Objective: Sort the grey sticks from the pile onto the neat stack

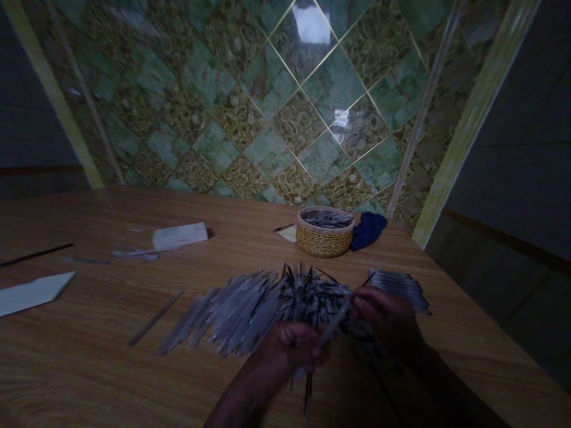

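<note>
My left hand is closed, pinching the lower end of a slim translucent plastic sleeve above the table. At the sleeve's upper end, my right hand pinches a thin dark stick, whose tip pokes up past the fingers. Whether the stick is inside the sleeve cannot be made out. Just beyond my hands lies a loose heap of dark sticks. Left of it spreads a pile of similar sleeves, laid side by side. To the right of my right hand is a neat row of filled-looking sleeves.
A round woven basket full of sleeves stands at the back, with dark blue cloth beside it. A white box sits back left, and pale card lies far left. The wooden table meets a tiled wall.
</note>
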The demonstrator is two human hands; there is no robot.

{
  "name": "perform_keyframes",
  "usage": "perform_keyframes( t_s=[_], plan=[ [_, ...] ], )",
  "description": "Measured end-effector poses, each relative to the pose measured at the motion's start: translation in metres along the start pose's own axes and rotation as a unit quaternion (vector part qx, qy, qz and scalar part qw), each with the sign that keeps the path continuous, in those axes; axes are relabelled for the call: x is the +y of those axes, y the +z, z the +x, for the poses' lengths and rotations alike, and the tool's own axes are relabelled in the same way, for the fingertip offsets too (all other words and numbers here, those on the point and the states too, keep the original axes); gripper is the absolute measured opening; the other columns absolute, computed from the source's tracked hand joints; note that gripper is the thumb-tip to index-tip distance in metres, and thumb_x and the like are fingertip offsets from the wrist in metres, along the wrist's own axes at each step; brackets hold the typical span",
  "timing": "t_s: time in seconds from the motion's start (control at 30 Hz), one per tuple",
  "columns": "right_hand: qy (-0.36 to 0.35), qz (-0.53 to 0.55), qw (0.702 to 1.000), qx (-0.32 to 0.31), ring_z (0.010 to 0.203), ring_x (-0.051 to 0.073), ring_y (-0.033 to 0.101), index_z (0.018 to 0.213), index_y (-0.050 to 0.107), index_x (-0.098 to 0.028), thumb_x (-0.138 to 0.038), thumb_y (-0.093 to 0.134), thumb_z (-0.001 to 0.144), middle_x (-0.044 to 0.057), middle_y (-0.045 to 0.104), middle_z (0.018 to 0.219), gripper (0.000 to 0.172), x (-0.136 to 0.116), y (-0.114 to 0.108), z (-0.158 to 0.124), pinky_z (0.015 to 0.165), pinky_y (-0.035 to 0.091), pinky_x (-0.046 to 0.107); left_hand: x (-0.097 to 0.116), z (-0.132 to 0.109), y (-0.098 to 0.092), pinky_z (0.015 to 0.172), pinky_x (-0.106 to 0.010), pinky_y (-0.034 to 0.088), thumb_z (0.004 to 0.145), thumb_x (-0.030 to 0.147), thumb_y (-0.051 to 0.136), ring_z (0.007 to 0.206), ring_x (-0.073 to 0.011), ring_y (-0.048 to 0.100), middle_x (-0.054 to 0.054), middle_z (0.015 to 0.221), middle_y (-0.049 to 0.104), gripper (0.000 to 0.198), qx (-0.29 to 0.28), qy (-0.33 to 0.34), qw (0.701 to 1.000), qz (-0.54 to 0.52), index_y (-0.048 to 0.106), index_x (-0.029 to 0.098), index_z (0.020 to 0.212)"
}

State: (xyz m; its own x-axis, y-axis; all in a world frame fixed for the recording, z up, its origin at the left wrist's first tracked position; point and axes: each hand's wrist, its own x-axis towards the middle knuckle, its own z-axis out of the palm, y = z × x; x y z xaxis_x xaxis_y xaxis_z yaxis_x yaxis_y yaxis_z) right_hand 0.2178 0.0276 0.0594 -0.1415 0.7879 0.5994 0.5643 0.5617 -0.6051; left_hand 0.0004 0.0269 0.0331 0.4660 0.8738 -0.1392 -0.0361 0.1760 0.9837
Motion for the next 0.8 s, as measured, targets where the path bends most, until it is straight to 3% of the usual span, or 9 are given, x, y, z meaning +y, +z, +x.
perform_keyframes(
  t_s=[0.3, 0.47, 0.6, 0.7, 0.8],
  plan=[
    [-0.122, -0.164, 0.978, -0.043, 0.08, 0.017, 0.066, 0.101, 0.06, -0.016, -0.024, 0.036, 0.088, 0.009, 0.07, 0.094, 0.028, -0.01, 0.0, -0.003, 0.07, 0.05, 0.025, 0.0, 0.001, 0.007, 0.053, -0.022, 0.034, 0.059, 0.026, 0.071, 0.053, -0.0118, 0.05, -0.001, 0.058, 0.063, 0.014, 0.008, 0.01, 1.0, 0.012, 0.071, 0.013, 0.066],
    [-0.187, -0.178, 0.965, -0.045, 0.075, 0.016, 0.066, 0.102, 0.059, -0.016, -0.021, 0.036, 0.088, 0.009, 0.07, 0.089, 0.027, -0.019, -0.005, -0.005, 0.066, 0.051, 0.023, -0.002, 0.002, 0.013, 0.057, -0.022, 0.035, 0.061, 0.021, 0.069, 0.058, -0.0124, 0.05, 0.0, 0.06, 0.061, 0.008, 0.009, 0.045, 0.999, 0.029, 0.07, 0.014, 0.065],
    [-0.221, -0.185, 0.957, -0.031, 0.084, 0.017, 0.066, 0.105, 0.059, -0.017, -0.021, 0.037, 0.087, 0.01, 0.069, 0.097, 0.028, -0.022, -0.007, -0.008, 0.071, 0.052, 0.024, -0.005, 0.002, 0.018, 0.06, -0.023, 0.038, 0.062, 0.023, 0.07, 0.062, -0.0136, 0.051, 0.0, 0.062, 0.062, 0.009, 0.011, 0.081, 0.997, 0.016, 0.071, 0.015, 0.066],
    [-0.223, -0.183, 0.957, -0.004, 0.093, 0.019, 0.064, 0.108, 0.058, -0.019, -0.021, 0.039, 0.085, 0.009, 0.068, 0.102, 0.03, -0.021, -0.006, -0.01, 0.078, 0.052, 0.027, -0.009, 0.003, 0.019, 0.063, -0.024, 0.04, 0.063, 0.024, 0.07, 0.065, -0.0152, 0.054, -0.001, 0.066, 0.064, 0.012, 0.01, 0.087, 0.996, 0.004, 0.072, 0.015, 0.071],
    [-0.173, -0.171, 0.97, 0.022, 0.09, 0.019, 0.065, 0.11, 0.056, -0.02, -0.023, 0.042, 0.085, 0.008, 0.069, 0.1, 0.029, -0.021, -0.005, -0.01, 0.074, 0.053, 0.027, -0.01, 0.004, 0.019, 0.065, -0.024, 0.041, 0.062, 0.024, 0.071, 0.068, -0.0162, 0.056, -0.002, 0.07, 0.067, 0.013, 0.026, 0.079, 0.996, -0.014, 0.073, 0.015, 0.072]
  ],
)
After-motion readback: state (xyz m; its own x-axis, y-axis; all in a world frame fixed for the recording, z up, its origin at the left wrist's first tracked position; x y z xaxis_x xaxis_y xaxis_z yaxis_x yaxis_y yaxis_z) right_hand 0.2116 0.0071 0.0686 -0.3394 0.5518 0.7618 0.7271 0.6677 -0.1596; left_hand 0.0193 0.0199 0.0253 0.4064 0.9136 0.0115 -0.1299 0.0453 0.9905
